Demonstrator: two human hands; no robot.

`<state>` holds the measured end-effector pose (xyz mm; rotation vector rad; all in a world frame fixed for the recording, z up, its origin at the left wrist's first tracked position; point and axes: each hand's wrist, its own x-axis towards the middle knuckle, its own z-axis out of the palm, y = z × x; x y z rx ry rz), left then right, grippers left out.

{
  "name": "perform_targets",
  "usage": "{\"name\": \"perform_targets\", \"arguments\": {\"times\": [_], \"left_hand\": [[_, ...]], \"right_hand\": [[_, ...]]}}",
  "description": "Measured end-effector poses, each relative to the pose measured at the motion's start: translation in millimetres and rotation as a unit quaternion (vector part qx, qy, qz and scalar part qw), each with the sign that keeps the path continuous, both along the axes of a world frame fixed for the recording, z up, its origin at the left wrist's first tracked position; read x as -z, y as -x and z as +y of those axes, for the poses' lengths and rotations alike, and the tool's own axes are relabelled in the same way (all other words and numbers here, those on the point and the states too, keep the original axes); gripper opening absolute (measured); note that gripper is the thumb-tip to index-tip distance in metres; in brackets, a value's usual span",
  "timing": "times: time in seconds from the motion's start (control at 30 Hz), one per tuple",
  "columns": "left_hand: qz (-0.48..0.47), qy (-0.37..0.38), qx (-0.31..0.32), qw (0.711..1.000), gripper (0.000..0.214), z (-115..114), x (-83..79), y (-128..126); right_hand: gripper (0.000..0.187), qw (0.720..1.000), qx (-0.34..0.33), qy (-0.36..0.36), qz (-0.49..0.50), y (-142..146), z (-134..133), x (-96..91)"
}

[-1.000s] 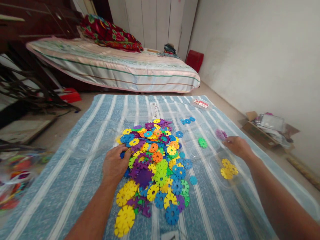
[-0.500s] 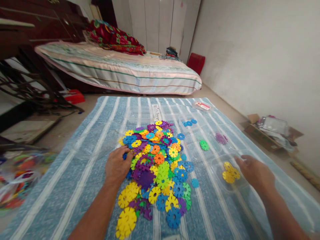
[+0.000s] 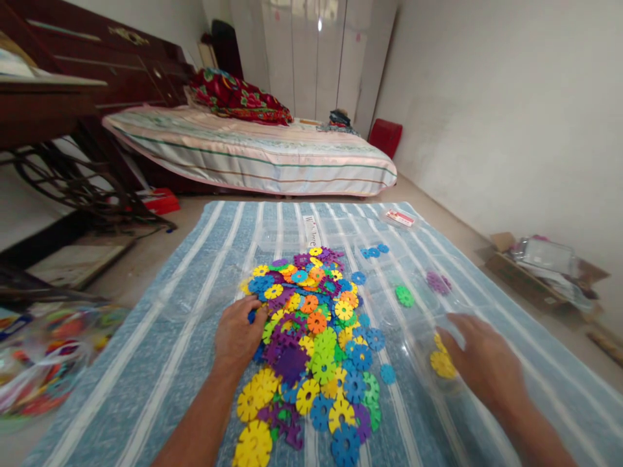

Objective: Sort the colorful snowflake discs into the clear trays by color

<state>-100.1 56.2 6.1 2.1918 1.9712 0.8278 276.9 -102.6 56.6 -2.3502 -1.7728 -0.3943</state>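
Observation:
A pile of notched plastic discs (image 3: 317, 322) in yellow, blue, orange, green and purple lies in the middle of the cloth. At its left edge, my left hand (image 3: 239, 332) is closed around a dark blue notched disc (image 3: 252, 316), mostly covered by the fingers. On the right, my right hand (image 3: 484, 357) hovers over a clear plastic container (image 3: 411, 344) holding a few yellow notched discs (image 3: 442, 364). Its thumb and fingers are parted beside these discs and partly hide them; I see nothing clearly gripped.
Other clear compartments hold a green disc (image 3: 404, 296), purple discs (image 3: 439, 283) and blue discs (image 3: 374, 251). A small clear box with a red label (image 3: 400, 218) sits at the far right corner of the striped cloth (image 3: 180, 285). A cardboard box (image 3: 516, 269) stands on the right.
My right hand has moved left, over the yellow discs in the container. My left hand keeps its place by the pile with the blue disc. The camera view has shifted slightly.

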Motion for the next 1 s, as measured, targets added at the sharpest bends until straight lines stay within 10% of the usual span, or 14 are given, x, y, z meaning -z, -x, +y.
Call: {"name": "perform_targets", "arguments": {"times": [0.2,0.4,1.0], "left_hand": [[-0.001,-0.013,0.004,1.0,0.027,1,4.4,3],[0.0,-0.021,0.004,1.0,0.027,1,6.0,4],[-0.005,-0.037,0.008,0.999,0.025,0,7.8,5]], "right_hand": [[0.052,0.963,-0.247,0.095,0.058,30,32,-1.2],[0.046,0.955,-0.193,0.223,0.031,21,49,-2.7],[0.036,0.954,-0.147,0.263,0.01,0,61,-2.4]]}}
